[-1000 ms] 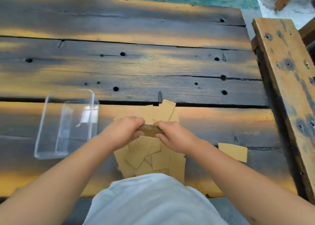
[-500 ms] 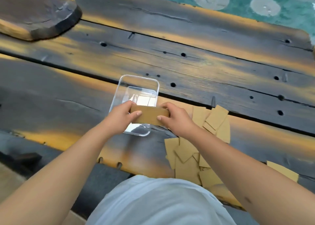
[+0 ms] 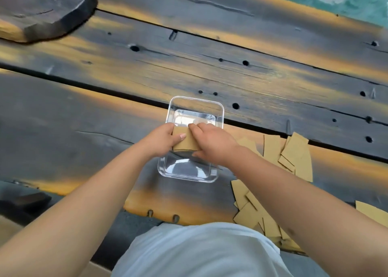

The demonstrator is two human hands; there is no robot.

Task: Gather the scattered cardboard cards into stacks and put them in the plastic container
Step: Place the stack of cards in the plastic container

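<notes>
A small stack of tan, flat, rectangular cardboard cards [image 3: 185, 140], matte on top with thin layered edges showing along its near side, is held over the middle of a clear, rectangular plastic container [image 3: 219, 117] with rounded corners and glossy, light-catching walls. The left hand [image 3: 162, 139] grips the stack's left end, its fingers [image 3: 181, 137] curled onto the top face. The right hand [image 3: 212, 142] grips the right end, fingers bent over the far edge and thumb under the near one. The stack sits within the container's outline, but whether it touches the bottom cannot be told.

The see-through container stands on a dark, weathered wooden counter [image 3: 210, 73] made of broad planks, charred nearly black with streaks of yellow-orange grain, split by long gaps and dotted with round holes and a few cracks. To the right of the container, more loose tan cardboard cards [image 3: 294, 153] lie scattered and overlapping on the planks, partly hidden by the right forearm; a further cluster of overlapping cards [image 3: 247, 211] lies at the near edge of the counter, and one lone card [image 3: 371, 212] shows at the right border.

At the upper left rests a thick, rounded slab of dark wood [image 3: 46, 10] with a rough, bark-like rim. Beyond the counter's far right corner is a teal floor [image 3: 357, 6] with pale round patches. A light grey-white garment [image 3: 199, 253] fills the bottom centre.
</notes>
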